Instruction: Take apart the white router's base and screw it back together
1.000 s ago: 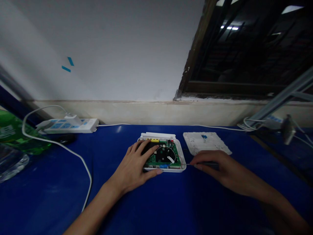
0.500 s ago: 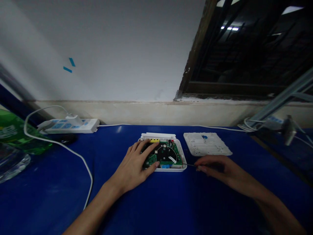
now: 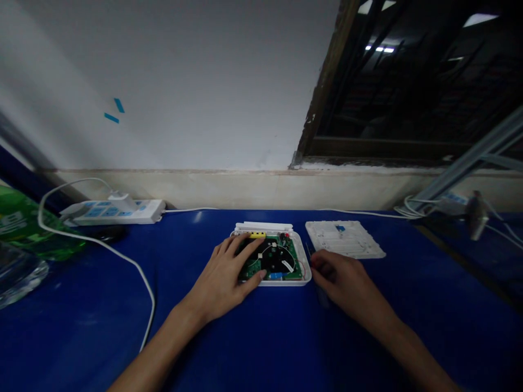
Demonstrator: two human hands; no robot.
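An opened router (image 3: pixel 309 272) lies on the blue table, its white shell holding a green circuit board (image 3: pixel 297 261) with a black middle, thin white wires and a yellow port block (image 3: pixel 257 236). My left hand (image 3: pixel 226 269) rests with fingers spread over the left part of the board, the thumb near the front edge. Beside the router's right edge, my right hand (image 3: pixel 341 275) is closed around a thin screwdriver (image 3: pixel 308 249); its slim shaft points up and away, and the blurred handle is mostly hidden by the hand. Behind that hand sits a white plastic cover (image 3: pixel 345 239).
At the back left stands a white power strip (image 3: pixel 122 212) with a plugged-in adapter; its white cable (image 3: pixel 133 261) runs forward over the table. Green-labelled bottles (image 3: pixel 28 228) lie at the far left. A metal bar (image 3: pixel 457 163) slants at the right, near loose cables.
My right hand has moved left, closer to the router, and the screwdriver has turned from pointing left at the board's corner to pointing upward. My left hand stays in place.
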